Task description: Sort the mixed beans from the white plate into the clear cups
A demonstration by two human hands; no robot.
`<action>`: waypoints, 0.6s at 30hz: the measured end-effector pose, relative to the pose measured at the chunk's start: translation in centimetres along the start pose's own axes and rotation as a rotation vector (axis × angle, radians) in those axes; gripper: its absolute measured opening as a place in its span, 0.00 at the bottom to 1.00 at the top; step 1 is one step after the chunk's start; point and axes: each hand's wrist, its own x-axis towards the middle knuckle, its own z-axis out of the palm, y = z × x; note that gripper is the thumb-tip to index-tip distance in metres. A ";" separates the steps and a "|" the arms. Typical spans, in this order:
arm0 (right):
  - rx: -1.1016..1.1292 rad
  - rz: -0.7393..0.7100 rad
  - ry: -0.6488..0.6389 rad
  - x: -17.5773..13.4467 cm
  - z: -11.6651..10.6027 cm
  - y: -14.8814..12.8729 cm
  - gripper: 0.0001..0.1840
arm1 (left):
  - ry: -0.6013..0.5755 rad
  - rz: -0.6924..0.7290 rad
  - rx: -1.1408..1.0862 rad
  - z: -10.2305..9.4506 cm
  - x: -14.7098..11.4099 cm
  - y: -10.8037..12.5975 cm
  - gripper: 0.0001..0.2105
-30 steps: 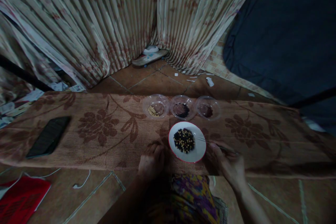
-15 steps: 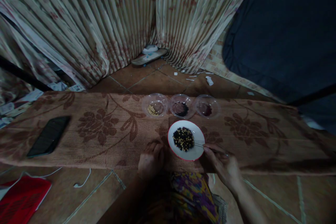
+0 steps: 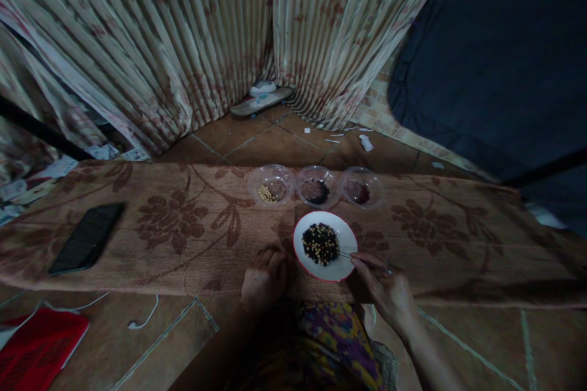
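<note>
A white plate with a red rim (image 3: 345,233) holds a mixed heap of black and yellow beans (image 3: 321,244). My right hand (image 3: 387,287) is closed on thin metal tweezers (image 3: 346,254), whose tips reach the right side of the heap. Left of the plate, my left hand (image 3: 263,281) rests curled on the cloth at the table's near edge, apart from the plate; nothing shows in its fingers. Behind the plate stand three clear bowls in a row: the left bowl (image 3: 279,177) has yellow beans, the middle bowl (image 3: 316,172) black ones, the right bowl (image 3: 355,176) dark red ones.
A brown flowered cloth (image 3: 220,275) covers the long narrow table. On its left lies a black phone (image 3: 87,238). Beyond are striped curtains (image 3: 220,30), a skateboard (image 3: 261,102) and scraps on the tiled floor. A red bag (image 3: 43,342) lies at lower left.
My right hand has shifted slightly left, nearer the plate, with the tweezers still among the beans. My left hand has stayed put.
</note>
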 end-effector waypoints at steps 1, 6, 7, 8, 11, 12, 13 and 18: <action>0.001 -0.003 -0.001 0.0 0.0 0.0 0.18 | -0.001 0.000 -0.002 0.1 0.0 -0.1 0.07; 0.004 0.001 0.012 0.2 0.1 -0.1 0.18 | -0.006 -0.004 -0.008 0.1 -0.1 -0.1 0.06; 0.007 0.002 0.017 0.3 0.1 -0.1 0.18 | -0.006 -0.005 -0.008 0.1 -0.1 -0.1 0.06; 0.009 0.003 0.019 0.3 0.1 -0.2 0.18 | -0.007 -0.004 -0.009 0.0 -0.1 -0.1 0.06; 0.012 0.014 0.010 0.2 0.1 -0.3 0.17 | -0.008 -0.002 -0.007 -0.1 0.0 0.0 0.06; 0.013 0.018 0.003 0.2 0.1 -0.4 0.17 | -0.009 -0.002 -0.006 -0.1 0.0 0.0 0.06; 0.012 0.020 -0.002 0.2 0.1 -0.4 0.17 | -0.011 -0.002 -0.005 -0.1 0.0 0.0 0.06; -0.009 -0.007 0.021 0.2 0.1 -0.3 0.18 | -0.013 0.007 -0.008 0.0 -0.1 -0.2 0.06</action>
